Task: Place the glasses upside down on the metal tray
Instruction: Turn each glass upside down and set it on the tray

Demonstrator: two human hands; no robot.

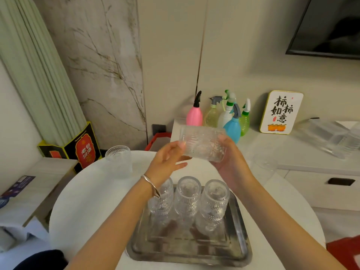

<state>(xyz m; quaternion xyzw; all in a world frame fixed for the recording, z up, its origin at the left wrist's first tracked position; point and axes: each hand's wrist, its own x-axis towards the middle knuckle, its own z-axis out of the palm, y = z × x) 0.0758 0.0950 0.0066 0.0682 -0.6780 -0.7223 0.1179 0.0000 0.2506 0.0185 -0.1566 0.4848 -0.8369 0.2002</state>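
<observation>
A rectangular metal tray (187, 250) lies on the round white table (93, 201). Three ribbed clear glasses stand upside down along its far edge: left (162, 199), middle (187, 195), right (214, 201). Above them I hold another ribbed glass (202, 144) tilted on its side. My right hand (228, 154) grips it from the right and below, and my left hand (169, 158) touches its left end with thumb and fingertips. One more glass (118, 158) stands on the table at the far left, apart from the tray.
Several coloured spray bottles (220, 115) and a framed sign (281, 112) stand on the white cabinet (292, 152) behind the table. Clear plastic boxes (331, 135) sit at far right. A red-and-black box (85, 149) and cardboard boxes (33, 191) are at left.
</observation>
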